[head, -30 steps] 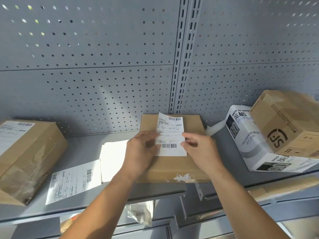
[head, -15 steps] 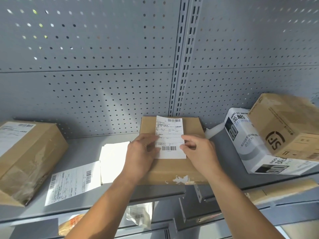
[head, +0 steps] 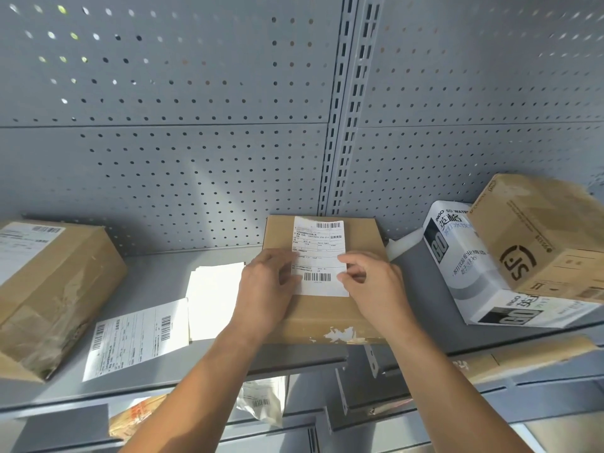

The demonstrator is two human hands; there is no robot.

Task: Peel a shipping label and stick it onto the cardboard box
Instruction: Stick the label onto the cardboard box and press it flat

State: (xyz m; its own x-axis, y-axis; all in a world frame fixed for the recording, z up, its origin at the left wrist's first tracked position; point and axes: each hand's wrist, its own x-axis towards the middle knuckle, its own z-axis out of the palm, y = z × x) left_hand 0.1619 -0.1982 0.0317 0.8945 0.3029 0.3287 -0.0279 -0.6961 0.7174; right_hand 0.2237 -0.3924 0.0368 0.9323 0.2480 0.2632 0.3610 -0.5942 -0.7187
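A flat brown cardboard box [head: 362, 243] lies on the grey shelf, against the perforated back panel. A white shipping label [head: 318, 243] with two barcodes lies on the box top, its long side running away from me. My left hand [head: 266, 289] holds the label's left edge with fingers on its lower part. My right hand [head: 372, 286] pinches the right edge near the lower barcode. Both hands rest on the box. Whether the label lies fully flat is hard to tell.
A large taped box [head: 49, 289] sits at the left. A printed label sheet [head: 137, 338] and blank white backing papers [head: 212, 295] lie on the shelf [head: 157, 266] beside the box. At the right a white carton [head: 474, 273] leans under a tilted brown box [head: 542, 237].
The label has come down from a raised, tilted hold and now lies lower on the box top. Both hands shifted slightly with it and stay on its side edges.
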